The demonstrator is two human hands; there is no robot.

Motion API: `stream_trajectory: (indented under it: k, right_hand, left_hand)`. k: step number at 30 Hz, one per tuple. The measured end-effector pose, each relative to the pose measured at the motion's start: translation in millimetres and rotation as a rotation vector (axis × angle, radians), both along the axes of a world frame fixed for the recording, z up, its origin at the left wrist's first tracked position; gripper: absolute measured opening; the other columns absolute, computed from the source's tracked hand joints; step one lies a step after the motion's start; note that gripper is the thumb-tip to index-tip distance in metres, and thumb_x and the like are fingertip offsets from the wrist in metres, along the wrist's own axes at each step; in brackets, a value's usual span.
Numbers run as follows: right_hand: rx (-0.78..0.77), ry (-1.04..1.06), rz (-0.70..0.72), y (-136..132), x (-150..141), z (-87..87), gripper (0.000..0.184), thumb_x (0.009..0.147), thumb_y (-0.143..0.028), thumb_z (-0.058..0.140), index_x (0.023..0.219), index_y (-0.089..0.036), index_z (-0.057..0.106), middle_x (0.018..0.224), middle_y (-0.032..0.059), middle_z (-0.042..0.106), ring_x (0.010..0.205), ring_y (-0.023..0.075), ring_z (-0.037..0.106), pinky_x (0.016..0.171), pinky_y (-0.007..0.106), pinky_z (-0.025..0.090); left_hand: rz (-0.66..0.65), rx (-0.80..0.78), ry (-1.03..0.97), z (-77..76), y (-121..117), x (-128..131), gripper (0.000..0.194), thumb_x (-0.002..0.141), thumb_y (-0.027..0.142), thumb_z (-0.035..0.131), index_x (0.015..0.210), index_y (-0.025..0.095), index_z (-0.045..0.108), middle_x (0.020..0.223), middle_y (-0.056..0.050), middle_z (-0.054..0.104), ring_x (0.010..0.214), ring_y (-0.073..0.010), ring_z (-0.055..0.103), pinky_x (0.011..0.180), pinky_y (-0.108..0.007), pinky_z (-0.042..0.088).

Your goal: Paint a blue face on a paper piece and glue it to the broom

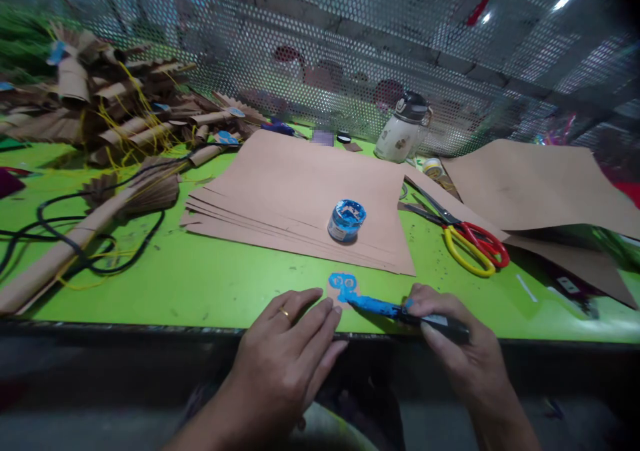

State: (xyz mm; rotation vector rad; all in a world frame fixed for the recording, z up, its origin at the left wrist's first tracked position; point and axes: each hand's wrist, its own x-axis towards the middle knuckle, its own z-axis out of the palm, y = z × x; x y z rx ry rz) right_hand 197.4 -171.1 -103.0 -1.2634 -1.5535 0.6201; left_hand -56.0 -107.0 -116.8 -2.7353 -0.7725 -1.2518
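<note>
Near the table's front edge lies a small brown paper cutout partly covered in wet-looking blue paint, with two small round spots showing. My left hand, a ring on one finger, has its fingers stretched out; the fingertips rest at the cutout's left side. In my right hand is a black-handled tool, its narrow shaft coated in blue paint. The tool's tip touches the painted cutout; whether it is a brush or a blade is unclear. Beyond them, an open paint jar smeared with blue stands on a stack of brown paper sheets.
Scissors with red and yellow handles lie to the right. More brown sheets are behind them. A pale jug stands at the back by a perforated metal screen. Rolled paper pieces, yellow strings and a black cord fill the left.
</note>
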Motion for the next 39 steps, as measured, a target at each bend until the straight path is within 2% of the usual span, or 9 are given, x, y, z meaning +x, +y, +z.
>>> stream_trajectory:
  k: [5,10,18,24,27,33,39]
  right_hand:
    - [0.034,0.079,-0.058,0.2,1.3,-2.1,0.015,0.09,-0.018,0.06,0.097,-0.028,0.07,0.087,0.0044,0.064,0.091,0.0222,0.062,0.079,0.034,0.053]
    - [0.05,0.128,-0.056,2.1,-0.9,-2.8,0.016,0.091,-0.017,0.06,0.099,-0.028,0.069,0.087,0.0047,0.063,0.093,0.0224,0.06,0.078,0.035,0.053]
    - [0.013,0.063,-0.014,-0.3,-1.8,-2.1,0.017,0.093,-0.017,0.058,0.101,-0.029,0.067,0.089,0.0036,0.062,0.092,0.0201,0.06,0.076,0.031,0.052]
    - [0.023,0.152,-0.086,0.2,-3.1,-5.3,0.013,0.092,-0.019,0.06,0.097,-0.027,0.069,0.088,0.0042,0.062,0.091,0.0211,0.06,0.073,0.03,0.05]
    - [0.037,0.196,-0.075,2.1,-5.0,-3.9,0.013,0.092,-0.02,0.059,0.097,-0.028,0.068,0.086,0.0032,0.061,0.089,0.0198,0.059,0.073,0.029,0.05]
    - [-0.008,0.108,-0.022,1.7,-5.3,-1.9,0.015,0.093,-0.019,0.059,0.101,-0.03,0.067,0.089,0.002,0.062,0.088,0.0174,0.059,0.074,0.026,0.05]
    - [-0.01,0.079,-0.079,-0.5,-3.6,-4.7,0.014,0.094,-0.02,0.059,0.101,-0.03,0.066,0.09,0.0007,0.061,0.085,0.0151,0.06,0.072,0.023,0.049]
  left_hand:
    - [-0.006,-0.001,-0.003,0.8,-0.2,-0.4,0.024,0.088,0.017,0.065,0.111,0.009,0.069,0.104,-0.01,0.075,0.104,-0.028,0.064,0.085,-0.043,0.055]
    - [-0.017,-0.003,-0.007,0.0,0.1,0.0,0.025,0.087,0.015,0.066,0.111,0.008,0.069,0.105,-0.01,0.074,0.104,-0.0291,0.064,0.085,-0.044,0.054]
    - [-0.019,-0.001,0.004,-0.6,-0.7,-1.8,0.026,0.089,0.015,0.065,0.112,0.007,0.069,0.109,-0.011,0.074,0.107,-0.0301,0.062,0.085,-0.045,0.053]
    - [-0.024,0.001,0.002,0.1,0.0,-1.6,0.023,0.089,0.014,0.065,0.11,0.007,0.069,0.107,-0.01,0.074,0.108,-0.029,0.062,0.086,-0.043,0.052]
    - [-0.026,-0.005,0.01,-0.8,0.8,-1.3,0.025,0.088,0.015,0.066,0.112,0.007,0.069,0.109,-0.01,0.074,0.109,-0.0296,0.061,0.087,-0.044,0.052]
    - [-0.031,0.023,0.006,-1.7,1.2,0.0,0.026,0.087,0.014,0.067,0.112,0.005,0.069,0.108,-0.012,0.074,0.107,-0.0307,0.061,0.087,-0.045,0.052]
    - [-0.035,0.017,0.0,-0.1,1.9,0.5,0.024,0.088,0.013,0.065,0.11,0.006,0.069,0.107,-0.01,0.074,0.106,-0.0294,0.062,0.086,-0.044,0.052]
